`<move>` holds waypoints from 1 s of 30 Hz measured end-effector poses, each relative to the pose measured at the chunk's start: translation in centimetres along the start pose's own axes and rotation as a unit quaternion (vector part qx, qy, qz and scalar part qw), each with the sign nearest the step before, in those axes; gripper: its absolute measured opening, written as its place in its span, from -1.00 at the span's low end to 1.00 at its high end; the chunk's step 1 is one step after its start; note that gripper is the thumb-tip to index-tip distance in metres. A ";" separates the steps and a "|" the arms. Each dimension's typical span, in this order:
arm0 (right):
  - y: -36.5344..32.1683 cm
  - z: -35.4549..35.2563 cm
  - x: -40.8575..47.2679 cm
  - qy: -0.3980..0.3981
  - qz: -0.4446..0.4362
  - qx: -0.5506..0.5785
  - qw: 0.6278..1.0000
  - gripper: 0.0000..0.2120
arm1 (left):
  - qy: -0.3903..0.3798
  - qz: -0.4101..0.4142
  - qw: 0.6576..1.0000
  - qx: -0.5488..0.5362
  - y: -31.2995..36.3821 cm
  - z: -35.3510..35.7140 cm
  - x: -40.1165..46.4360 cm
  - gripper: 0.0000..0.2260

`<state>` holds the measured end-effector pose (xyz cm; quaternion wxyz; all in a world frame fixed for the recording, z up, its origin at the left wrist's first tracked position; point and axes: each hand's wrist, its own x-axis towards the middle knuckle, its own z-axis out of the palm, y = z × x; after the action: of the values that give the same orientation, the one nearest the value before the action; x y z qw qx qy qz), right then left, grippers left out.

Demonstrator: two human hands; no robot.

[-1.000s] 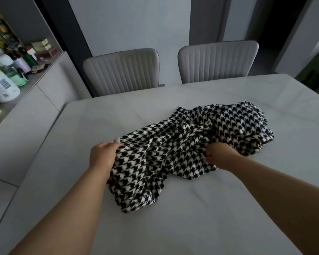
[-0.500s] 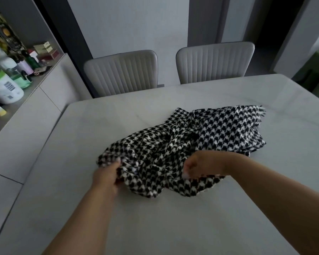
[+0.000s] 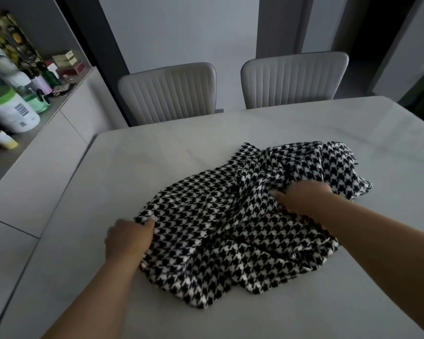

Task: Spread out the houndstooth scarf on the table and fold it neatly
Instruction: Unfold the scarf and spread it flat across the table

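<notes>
Scarf (image 3: 230, 228) rumpled on table (image 3: 157, 152), both hands gripping.

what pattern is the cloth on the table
Black-and-white houndstooth scarf, crumpled on the pale table; clearest in the head view.

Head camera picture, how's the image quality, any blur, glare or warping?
Head view: dim, flat light with no harsh glare on the table; bottles on the sideboard at the left edge are blurred; wide-angle warping bends the edges; scarf pattern and both hands stay fairly sharp.
</notes>
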<state>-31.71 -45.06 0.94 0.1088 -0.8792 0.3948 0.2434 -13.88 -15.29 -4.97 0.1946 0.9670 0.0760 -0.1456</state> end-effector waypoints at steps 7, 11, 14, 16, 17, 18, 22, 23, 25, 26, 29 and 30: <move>-4.7 1.2 5.1 0.008 -0.234 -0.061 0.970 -0.45 | -0.054 0.277 0.959 0.011 10.1 3.0 0.3 -0.47; -3.0 1.1 6.5 0.032 -0.176 0.039 0.983 -0.55 | -0.120 0.300 0.946 0.024 15.1 5.9 1.3 -0.45; -2.4 0.9 8.1 0.149 -0.147 0.109 0.972 -0.59 | -0.151 0.298 0.942 0.045 18.3 8.4 2.4 -0.41; -2.4 1.0 9.3 0.117 -0.128 0.103 0.979 -0.50 | -0.195 0.273 0.942 0.010 20.1 10.2 2.6 -0.45; -2.4 1.3 9.9 0.083 -0.117 0.087 0.986 -0.46 | -0.208 0.252 0.945 -0.020 20.8 11.1 2.7 -0.49; -2.4 1.8 10.5 0.047 -0.113 0.064 0.990 -0.44 | -0.214 0.224 0.949 -0.052 21.3 12.0 2.8 -0.53; -1.4 3.7 11.5 0.011 -0.072 0.113 0.991 -0.48 | -0.273 0.127 0.950 -0.078 21.7 14.5 2.2 -0.61; -1.3 3.9 11.6 0.018 -0.074 0.130 0.988 -0.55 | -0.292 0.125 0.945 -0.070 21.5 14.8 2.0 -0.61; -0.9 3.9 11.6 0.035 -0.075 0.168 0.982 -0.70 | -0.313 0.144 0.936 -0.071 21.0 14.9 1.7 -0.62; -0.6 3.8 11.5 0.046 -0.071 0.188 0.979 -0.75 | -0.315 0.161 0.930 -0.104 20.8 14.7 1.8 -0.67; 1.1 3.2 11.3 0.099 -0.040 0.210 0.972 -0.83 | -0.277 0.159 0.904 -0.283 20.3 12.0 3.3 -0.87; 1.9 3.0 11.2 0.117 -0.023 0.213 0.970 -0.85 | -0.253 0.143 0.897 -0.333 20.1 10.5 4.3 -0.84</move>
<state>-27.74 -52.35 -7.38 0.2519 -0.8671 0.4272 0.0465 -8.39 -37.42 -8.49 0.5370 0.7763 -0.0705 -0.3226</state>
